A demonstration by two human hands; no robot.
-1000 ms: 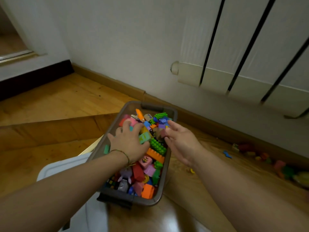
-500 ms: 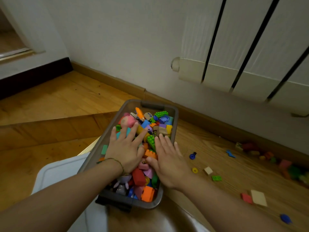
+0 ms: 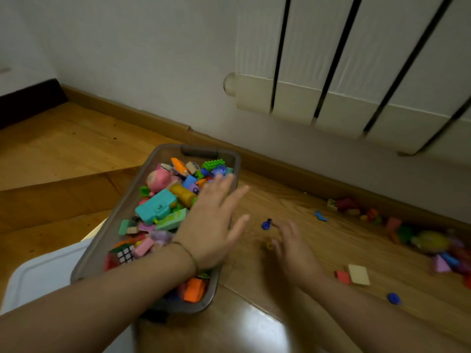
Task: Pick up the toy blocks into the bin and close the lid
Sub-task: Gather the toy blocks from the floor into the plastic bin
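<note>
A grey bin [image 3: 119,220] full of coloured toy blocks sits on the wooden floor. My left hand [image 3: 214,222] stretches flat over the bin's right rim, fingers straight, holding nothing. My right hand [image 3: 293,248] is low over the floor to the right of the bin, fingers loosely spread beside a small yellow piece [image 3: 269,245] and a blue piece [image 3: 266,224]. Loose on the floor lie a cream tile [image 3: 358,274], a red block [image 3: 342,276] and a blue piece [image 3: 393,298]. A pile of blocks [image 3: 430,240] lines the wall. The white lid [image 3: 43,276] lies under the bin's left side.
A white radiator [image 3: 356,98] hangs on the wall above the baseboard [image 3: 280,166]. A wooden step edge [image 3: 63,184] runs to the left of the bin.
Both hands have left the blocks in the bin and swung right. The right hand now hovers over the floor pieces. The view has turned right, showing more scattered blocks.
</note>
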